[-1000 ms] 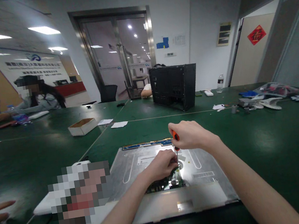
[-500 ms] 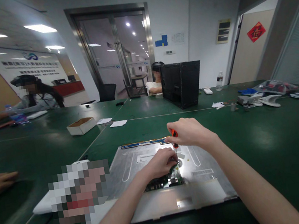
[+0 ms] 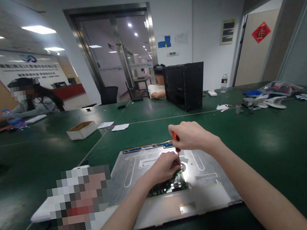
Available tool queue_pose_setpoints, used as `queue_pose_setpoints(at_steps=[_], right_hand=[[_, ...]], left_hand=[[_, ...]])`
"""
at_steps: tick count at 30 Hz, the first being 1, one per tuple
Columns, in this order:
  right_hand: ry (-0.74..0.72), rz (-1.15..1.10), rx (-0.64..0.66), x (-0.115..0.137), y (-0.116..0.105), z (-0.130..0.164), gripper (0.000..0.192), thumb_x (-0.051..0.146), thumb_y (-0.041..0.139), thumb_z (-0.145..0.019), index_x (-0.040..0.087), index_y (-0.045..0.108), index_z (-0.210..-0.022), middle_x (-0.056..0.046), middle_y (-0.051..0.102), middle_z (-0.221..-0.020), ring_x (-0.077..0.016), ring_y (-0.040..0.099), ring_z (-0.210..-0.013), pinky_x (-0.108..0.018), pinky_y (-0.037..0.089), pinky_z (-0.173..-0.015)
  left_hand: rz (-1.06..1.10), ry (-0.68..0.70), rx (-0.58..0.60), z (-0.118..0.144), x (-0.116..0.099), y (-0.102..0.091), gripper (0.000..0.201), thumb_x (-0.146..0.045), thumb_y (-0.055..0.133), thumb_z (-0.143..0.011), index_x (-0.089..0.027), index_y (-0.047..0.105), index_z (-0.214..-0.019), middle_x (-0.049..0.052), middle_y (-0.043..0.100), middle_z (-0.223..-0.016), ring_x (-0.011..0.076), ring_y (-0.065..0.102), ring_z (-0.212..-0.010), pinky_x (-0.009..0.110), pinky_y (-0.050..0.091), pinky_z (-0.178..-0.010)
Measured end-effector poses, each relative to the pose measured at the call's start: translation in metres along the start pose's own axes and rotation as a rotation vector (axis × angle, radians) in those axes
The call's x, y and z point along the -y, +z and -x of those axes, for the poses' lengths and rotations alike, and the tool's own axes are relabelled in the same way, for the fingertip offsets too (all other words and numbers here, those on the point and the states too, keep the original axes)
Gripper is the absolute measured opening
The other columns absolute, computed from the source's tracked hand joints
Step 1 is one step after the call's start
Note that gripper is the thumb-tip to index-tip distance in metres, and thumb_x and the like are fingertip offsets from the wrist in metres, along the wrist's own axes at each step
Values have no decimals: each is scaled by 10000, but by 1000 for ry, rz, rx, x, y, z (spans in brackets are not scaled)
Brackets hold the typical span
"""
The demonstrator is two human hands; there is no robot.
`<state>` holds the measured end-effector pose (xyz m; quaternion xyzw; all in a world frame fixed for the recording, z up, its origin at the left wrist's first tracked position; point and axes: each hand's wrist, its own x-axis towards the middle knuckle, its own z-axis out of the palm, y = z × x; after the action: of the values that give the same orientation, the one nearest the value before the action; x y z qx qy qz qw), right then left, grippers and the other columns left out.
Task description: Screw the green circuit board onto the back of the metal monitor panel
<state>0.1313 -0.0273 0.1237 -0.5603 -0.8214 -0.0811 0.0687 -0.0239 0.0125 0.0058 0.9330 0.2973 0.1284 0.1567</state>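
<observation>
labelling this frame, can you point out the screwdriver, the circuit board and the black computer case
screwdriver (image 3: 176,137), head view, orange handle below the right fist
circuit board (image 3: 167,186), head view, green face
black computer case (image 3: 186,85), head view, front panel

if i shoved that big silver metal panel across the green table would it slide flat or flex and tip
The metal panel lies flat and broad on the table, so it would probably slide rather than tip. Its ribbed sheet back looks fairly stiff. The circuit board on it, under the left hand, looks fragile.
</observation>
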Motion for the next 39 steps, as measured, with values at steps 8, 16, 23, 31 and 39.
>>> queue_pose_setpoints(at_steps=[8, 16, 23, 31, 39], right_hand=[[-15, -34, 12, -1, 1, -1, 292, 512, 481, -850, 242, 586, -888, -33, 669, -811, -201, 611, -738, -259, 279, -537], [-9, -24, 24, 0, -1, 0, 235, 428, 540, -823, 238, 594, -950, -43, 679, -846, -206, 621, -762, -263, 314, -561], [7, -13, 1, 0, 1, -2, 186, 381, 503, -849, 239, 591, -931, -43, 681, -836, -205, 629, -755, -262, 302, -550], [18, 1, 29, 0, 0, -2, 269, 459, 491, -849, 239, 596, -964, -59, 685, -883, -223, 631, -788, -270, 338, -580], [14, 8, 38, 1, -2, -1, 249, 424, 514, -843, 236, 582, -991, -60, 682, -884, -218, 632, -770, -267, 337, -571]], left_hand=[[3, 14, 11, 0, 1, 0, 61, -110, 585, -800, -168, 604, -802, 23, 646, -820, 180, 583, -786, 248, 389, -685], [-24, -1, -7, 1, -2, 0, 33, -147, 595, -816, -166, 585, -791, 24, 639, -805, 181, 568, -754, 250, 372, -652], [-24, 5, -2, 0, -2, -2, 48, -148, 609, -803, -166, 584, -767, 10, 619, -743, 167, 557, -696, 242, 352, -607], [-15, 10, 6, 0, 2, 1, 59, -108, 592, -786, -166, 594, -783, 20, 638, -784, 175, 573, -742, 245, 374, -644], [-9, -12, 6, -1, 2, 2, 38, -144, 598, -799, -168, 584, -773, 17, 627, -764, 177, 571, -716, 250, 366, -632]])
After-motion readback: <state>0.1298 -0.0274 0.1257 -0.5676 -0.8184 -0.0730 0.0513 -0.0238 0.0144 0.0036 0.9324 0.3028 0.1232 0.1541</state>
